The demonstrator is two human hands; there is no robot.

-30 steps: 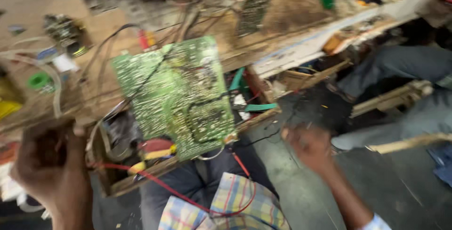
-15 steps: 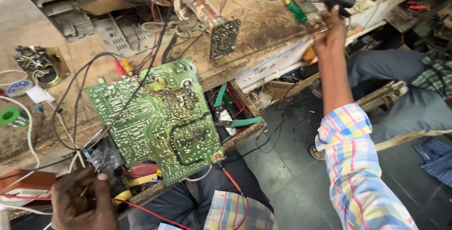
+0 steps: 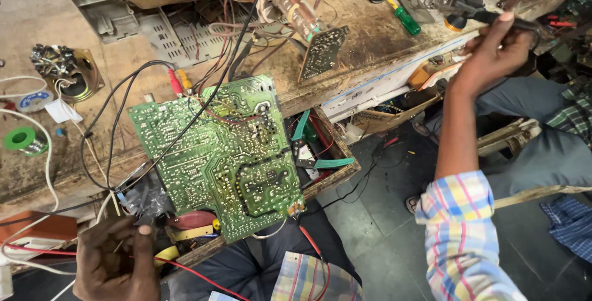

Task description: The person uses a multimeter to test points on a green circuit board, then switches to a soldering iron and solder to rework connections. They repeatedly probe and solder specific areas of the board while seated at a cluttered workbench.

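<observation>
Soldering iron [image 3: 493,17] lying at the far right of the workbench [image 3: 370,48], dark handle pointing left and away toward a cluttered stand, long axis running roughly left to right along the bench edge. Right hand [image 3: 493,54] reaching out across the gap from the near side, fingers [image 3: 502,33] curling over the handle from below and closing on it; thumb side hidden, so firmness of the hold not possible to tell. Green circuit board [image 3: 222,159] tilting solder side up at centre left, resting over an open wooden drawer [image 3: 330,153], well apart from the iron and down toward the near left of it. Left hand [image 3: 117,264] sitting at the near left, just below the board's lower corner, fingers pressing together around a thin red wire [image 3: 197,279] and what looks like a fine strand, too small to name. Right hand being far nearer the iron, left hand nearer the board. Green-handled screwdriver [image 3: 404,19] lying just left of the iron's stand; green-handled pliers [image 3: 314,153] resting in the drawer beside the board's right edge. Another person's legs [image 3: 542,128] showing at the right.
</observation>
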